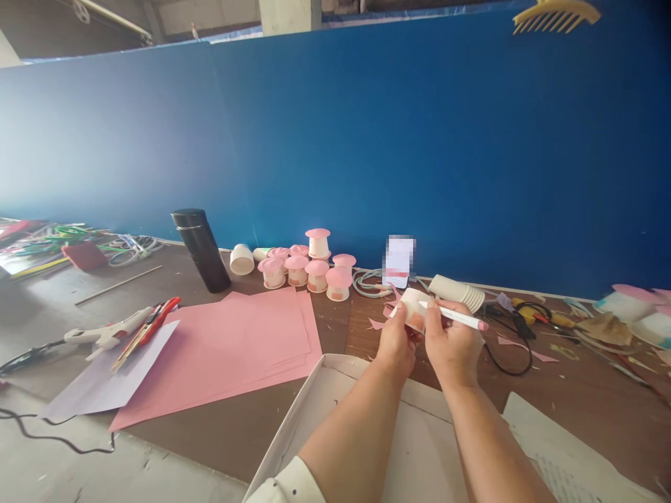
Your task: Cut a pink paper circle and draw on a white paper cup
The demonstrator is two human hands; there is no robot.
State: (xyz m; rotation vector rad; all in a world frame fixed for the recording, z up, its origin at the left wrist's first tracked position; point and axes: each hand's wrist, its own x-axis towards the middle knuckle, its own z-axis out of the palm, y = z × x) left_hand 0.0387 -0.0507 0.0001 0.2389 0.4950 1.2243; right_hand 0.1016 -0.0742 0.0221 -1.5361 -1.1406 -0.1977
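Note:
My left hand grips a small white paper cup that has an orange-brown patch on its side. In my right hand is a white marker pen with a pink end, its tip held at the cup's side. Both hands are above an open shallow white box. Behind them, to the left, stand several little cup houses with pink paper roofs, some stacked. A stack of plain white paper cups lies on its side just beyond my right hand.
Pink paper sheets lie left, with a glue gun and a red box cutter near them. A black flask stands behind. A phone leans against the blue partition. Cables and paper scraps clutter the right.

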